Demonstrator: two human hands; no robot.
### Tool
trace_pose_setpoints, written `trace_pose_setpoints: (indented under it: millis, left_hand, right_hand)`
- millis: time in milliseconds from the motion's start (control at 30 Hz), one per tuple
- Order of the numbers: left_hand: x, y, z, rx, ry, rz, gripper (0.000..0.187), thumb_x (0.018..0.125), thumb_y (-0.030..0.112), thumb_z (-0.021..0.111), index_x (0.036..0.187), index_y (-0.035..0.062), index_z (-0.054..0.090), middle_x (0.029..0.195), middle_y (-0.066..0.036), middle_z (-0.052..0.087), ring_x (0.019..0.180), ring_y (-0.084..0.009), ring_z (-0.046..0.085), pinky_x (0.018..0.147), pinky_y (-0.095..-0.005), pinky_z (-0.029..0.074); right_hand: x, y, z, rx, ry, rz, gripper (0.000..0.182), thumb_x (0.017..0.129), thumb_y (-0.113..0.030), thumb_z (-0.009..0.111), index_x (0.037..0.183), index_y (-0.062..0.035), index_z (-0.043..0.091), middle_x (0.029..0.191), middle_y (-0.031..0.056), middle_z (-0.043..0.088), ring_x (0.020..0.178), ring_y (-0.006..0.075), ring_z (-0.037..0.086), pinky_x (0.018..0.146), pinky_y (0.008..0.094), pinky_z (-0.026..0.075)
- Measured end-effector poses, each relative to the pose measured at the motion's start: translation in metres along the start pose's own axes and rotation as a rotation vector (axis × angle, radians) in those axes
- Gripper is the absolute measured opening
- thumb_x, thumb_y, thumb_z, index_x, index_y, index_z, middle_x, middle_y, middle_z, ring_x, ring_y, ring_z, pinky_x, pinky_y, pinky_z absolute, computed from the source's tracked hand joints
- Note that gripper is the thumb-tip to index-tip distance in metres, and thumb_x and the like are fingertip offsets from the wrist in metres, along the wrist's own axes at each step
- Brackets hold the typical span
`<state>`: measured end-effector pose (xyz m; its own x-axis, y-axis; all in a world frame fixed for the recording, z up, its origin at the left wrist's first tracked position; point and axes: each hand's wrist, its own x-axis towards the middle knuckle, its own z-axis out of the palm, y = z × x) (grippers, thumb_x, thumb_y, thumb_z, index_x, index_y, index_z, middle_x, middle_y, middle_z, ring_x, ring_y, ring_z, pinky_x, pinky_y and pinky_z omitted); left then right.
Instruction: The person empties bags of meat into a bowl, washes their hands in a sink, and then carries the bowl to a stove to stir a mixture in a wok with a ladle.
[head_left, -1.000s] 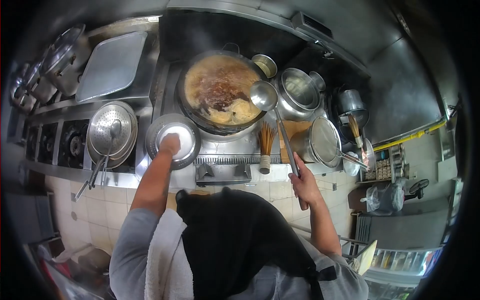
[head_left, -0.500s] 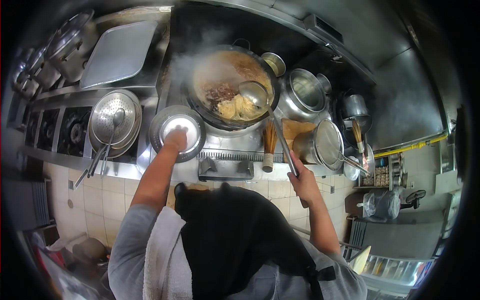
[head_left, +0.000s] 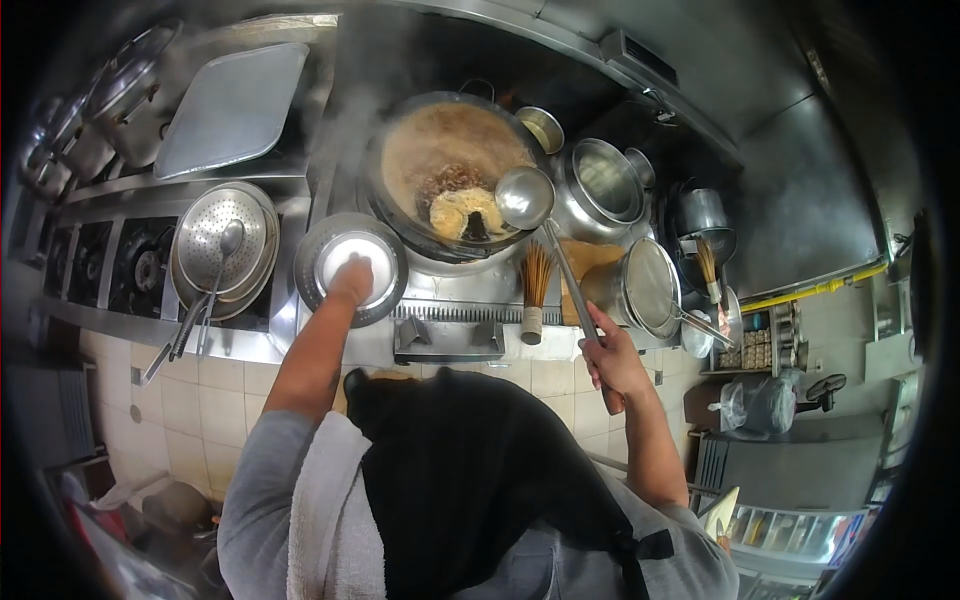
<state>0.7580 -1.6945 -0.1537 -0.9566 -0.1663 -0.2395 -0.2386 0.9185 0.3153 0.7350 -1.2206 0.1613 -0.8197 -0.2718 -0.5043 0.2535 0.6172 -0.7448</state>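
Observation:
My right hand (head_left: pixel 613 357) is closed around the long handle of a metal ladle (head_left: pixel 525 197). The ladle's bowl hangs over the right side of a large dark wok (head_left: pixel 378 190) full of brown, bubbling liquid. A pale, yellowish mass (head_left: pixel 458 212) floats near the wok's front edge, left of the ladle. My left hand (head_left: pixel 353 278) reaches down into a wide metal bowl (head_left: pixel 312 262) with white contents (head_left: pixel 348 249), left of the wok. Its fingers point into the white and are largely hidden, so I cannot tell what they hold.
A bamboo brush (head_left: pixel 535 290) stands in front of the wok. Steel bowls (head_left: pixel 612 180) and a pot with a fine strainer (head_left: pixel 654 288) sit to the right. Left are a perforated skimmer (head_left: pixel 210 240), burners (head_left: pixel 145 270) and a metal tray (head_left: pixel 232 108).
The ladle's bowl has shifted right and slightly down, away from the pale mass. Less steam hangs over the wok, and a dark gap shows in the mass. My left hand stays put.

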Motion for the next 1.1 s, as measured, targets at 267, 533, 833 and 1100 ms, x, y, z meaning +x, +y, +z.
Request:
trace_pose_setpoints:
  millis: [267, 533, 833, 1100]
  left_hand:
    - [-0.010, -0.008, -0.014, -0.062, -0.040, 0.058, 0.045, 0.083, 0.008, 0.062, 0.127, 0.0017, 0.066, 0.131, -0.033, 0.064, 0.124, -0.0415, 0.064, 0.110, -0.0443, 0.051]
    - [0.000, -0.010, 0.007, -0.035, -0.028, 0.011, 0.032, 0.086, 0.008, 0.059, 0.115, -0.0017, 0.070, 0.119, -0.028, 0.072, 0.120, -0.0404, 0.067, 0.107, -0.0440, 0.053]
    - [0.002, 0.001, -0.004, 0.022, -0.111, -0.003, 0.025, 0.088, 0.010, 0.060, 0.101, -0.0007, 0.078, 0.111, -0.028, 0.075, 0.112, -0.0390, 0.071, 0.102, -0.0442, 0.057]
    - [0.004, -0.008, 0.009, 0.056, 0.014, 0.005, 0.022, 0.089, 0.009, 0.061, 0.096, 0.0028, 0.080, 0.104, -0.023, 0.077, 0.102, -0.0383, 0.075, 0.094, -0.0453, 0.060]
  right_hand:
    - [0.034, -0.001, 0.014, 0.158, -0.091, -0.053, 0.072, 0.100, -0.002, 0.059, 0.166, -0.0109, 0.032, 0.069, 0.0002, 0.052, 0.050, 0.0096, 0.047, 0.042, 0.0288, 0.043]
    - [0.039, -0.005, 0.021, 0.324, -0.220, 0.033, 0.077, 0.099, 0.001, 0.060, 0.168, -0.0139, 0.028, 0.074, 0.0020, 0.053, 0.050, 0.0101, 0.046, 0.043, 0.0281, 0.040]
    - [0.016, -0.012, 0.036, 0.515, -0.372, 0.133, 0.070, 0.101, 0.002, 0.055, 0.165, -0.0164, 0.035, 0.076, 0.0009, 0.053, 0.051, 0.0076, 0.043, 0.041, 0.0232, 0.033]
    - [-0.025, -0.004, 0.012, 0.838, -0.370, 0.081, 0.066, 0.103, 0.001, 0.054, 0.164, -0.0157, 0.037, 0.081, 0.0039, 0.053, 0.050, 0.0074, 0.043, 0.038, 0.0218, 0.032]
